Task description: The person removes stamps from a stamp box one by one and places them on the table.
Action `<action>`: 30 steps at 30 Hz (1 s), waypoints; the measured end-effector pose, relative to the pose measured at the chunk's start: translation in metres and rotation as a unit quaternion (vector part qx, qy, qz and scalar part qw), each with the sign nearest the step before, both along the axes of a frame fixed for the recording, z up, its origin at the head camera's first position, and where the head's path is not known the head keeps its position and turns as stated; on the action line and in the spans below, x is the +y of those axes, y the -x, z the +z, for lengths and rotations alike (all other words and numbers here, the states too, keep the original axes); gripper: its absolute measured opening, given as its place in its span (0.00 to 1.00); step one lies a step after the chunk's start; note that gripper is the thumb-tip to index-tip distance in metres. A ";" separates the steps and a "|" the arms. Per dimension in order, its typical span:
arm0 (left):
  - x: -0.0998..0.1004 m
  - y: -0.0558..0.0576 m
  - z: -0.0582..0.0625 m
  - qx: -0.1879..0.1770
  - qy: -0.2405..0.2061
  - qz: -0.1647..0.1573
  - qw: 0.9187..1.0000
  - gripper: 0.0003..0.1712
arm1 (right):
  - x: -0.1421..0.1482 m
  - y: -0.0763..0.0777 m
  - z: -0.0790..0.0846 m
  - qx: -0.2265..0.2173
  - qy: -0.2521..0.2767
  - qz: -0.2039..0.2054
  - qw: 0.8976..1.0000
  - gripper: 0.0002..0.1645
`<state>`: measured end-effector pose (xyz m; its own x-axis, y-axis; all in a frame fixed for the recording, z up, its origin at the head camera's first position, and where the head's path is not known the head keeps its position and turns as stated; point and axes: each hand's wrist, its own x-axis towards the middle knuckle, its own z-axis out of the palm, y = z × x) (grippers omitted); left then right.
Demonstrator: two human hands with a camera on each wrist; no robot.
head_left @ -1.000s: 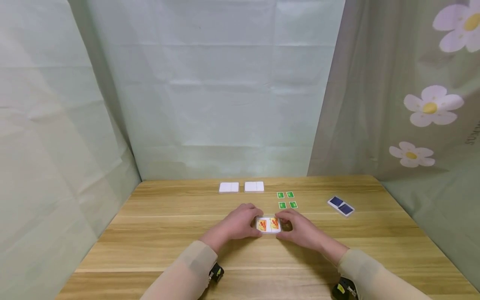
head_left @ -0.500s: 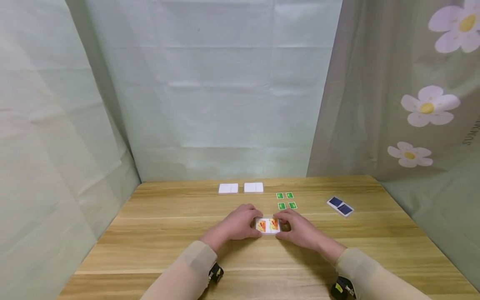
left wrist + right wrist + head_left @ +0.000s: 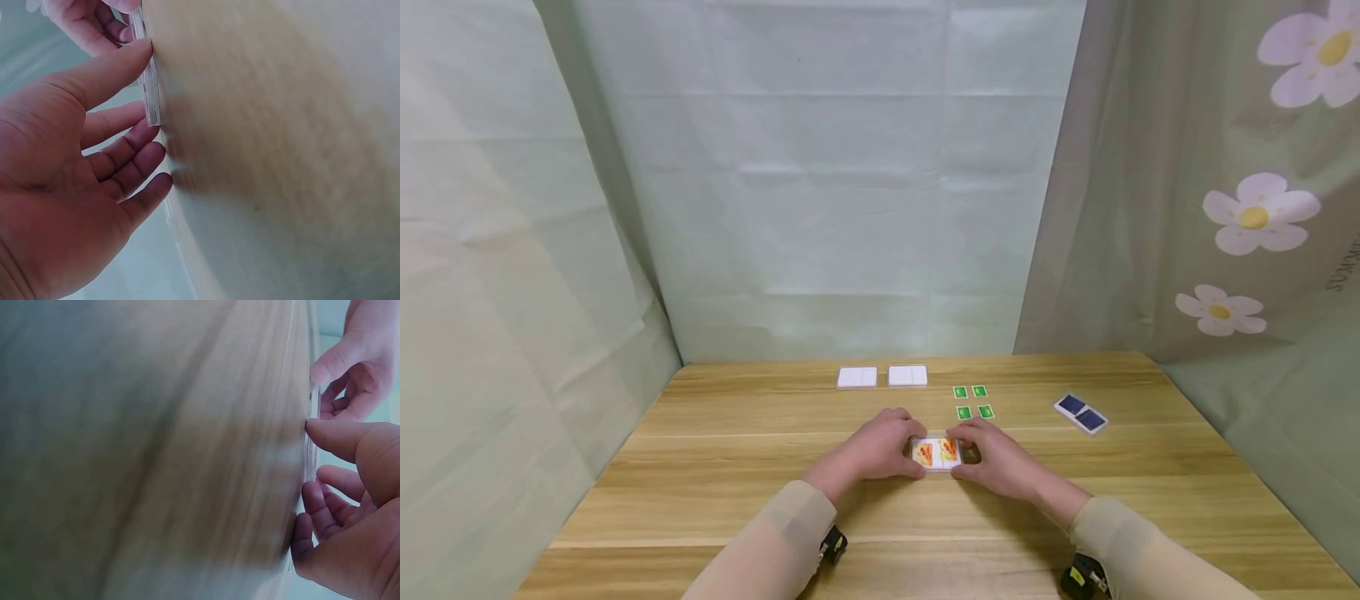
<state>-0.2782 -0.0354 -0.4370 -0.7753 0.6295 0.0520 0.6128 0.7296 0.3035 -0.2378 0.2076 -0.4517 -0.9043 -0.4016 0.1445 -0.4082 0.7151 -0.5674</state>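
A flat, clear-edged plastic card holder (image 3: 937, 460) lies on the table, showing two white cards with orange-and-red pictures. My left hand (image 3: 878, 446) pinches its left end, thumb at the near corner and fingers at the far one. At the right end my right hand (image 3: 1003, 462) grips it the same way. In the left wrist view the holder's clear edge (image 3: 152, 100) runs between thumb and fingers, low against the tabletop. The right wrist view shows the thumb (image 3: 334, 437) on the near edge of the holder. Fingertips cover parts of both ends.
Several small green cards (image 3: 973, 402) lie just behind the right hand. Two white blank card pieces (image 3: 857, 377) sit at the table's back edge. To the right is a white piece with two dark blue panels (image 3: 1081, 413). Curtains (image 3: 850, 183) enclose the wooden table (image 3: 715, 475).
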 end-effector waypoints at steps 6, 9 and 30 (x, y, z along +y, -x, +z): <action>-0.001 -0.001 0.002 -0.007 -0.006 -0.007 1.000 0.30 | 0.000 0.001 0.000 -0.004 0.002 -0.003 1.000 0.33; -0.001 0.000 0.003 -0.017 -0.010 -0.008 1.000 0.29 | 0.000 0.001 0.000 -0.004 0.003 -0.001 1.000 0.33; -0.002 0.003 0.009 -0.047 -0.013 -0.025 0.999 0.26 | 0.000 0.002 0.002 -0.019 0.029 -0.003 0.999 0.38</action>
<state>-0.2814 -0.0376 -0.4282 -0.7455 0.6665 -0.0029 0.6160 0.6907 0.3788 -0.2396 0.2072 -0.4498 -0.9116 -0.3889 0.1330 -0.3819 0.6820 -0.6238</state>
